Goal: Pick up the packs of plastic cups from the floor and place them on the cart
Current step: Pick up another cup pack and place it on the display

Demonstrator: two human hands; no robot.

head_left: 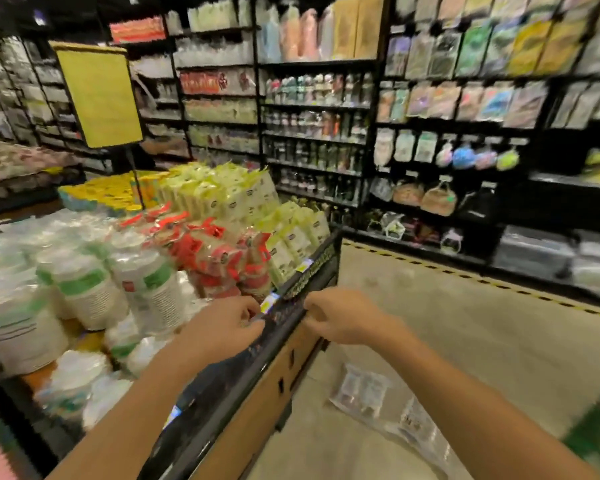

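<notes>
Left to right, from where I'm standing:

- Far left of the cart [264,403]: white stacks with green labels [84,289], wrapped in film. Next to them red-tagged packs [222,258], then yellow-green packs [243,195] further back. Top is well loaded.
- Left grip [222,327]: bare hand over the cart's near edge, fingers curled onto the black rail [316,268] beside a price tag [269,301]. Reads as clenched on the rail (motion blur, so not fully sure).
- Right grip [336,320]: just beside the left one, on the outer side of the same rail, fingers curled. Can't tell if it actually holds the rail or only touches it. No pack in it.
- Packs of plastic cups [361,386]: clear bags lying flat on the floor [465,323], near the foot of the cart, below the right forearm. At least two, one closer to me than the other. Well apart from both hands.
- Far right: dark shelving [465,133] with hanging goods, yellow-black tape line along its base.

My read: pickup not started, person is positioned at the cart. Next move calls for letting go of the rail, bending down to the right, and gripping the nearest bag. Film is loose and slippery, so grab a bunched handful. Then find a gap on the top, probably the near left corner.
</notes>
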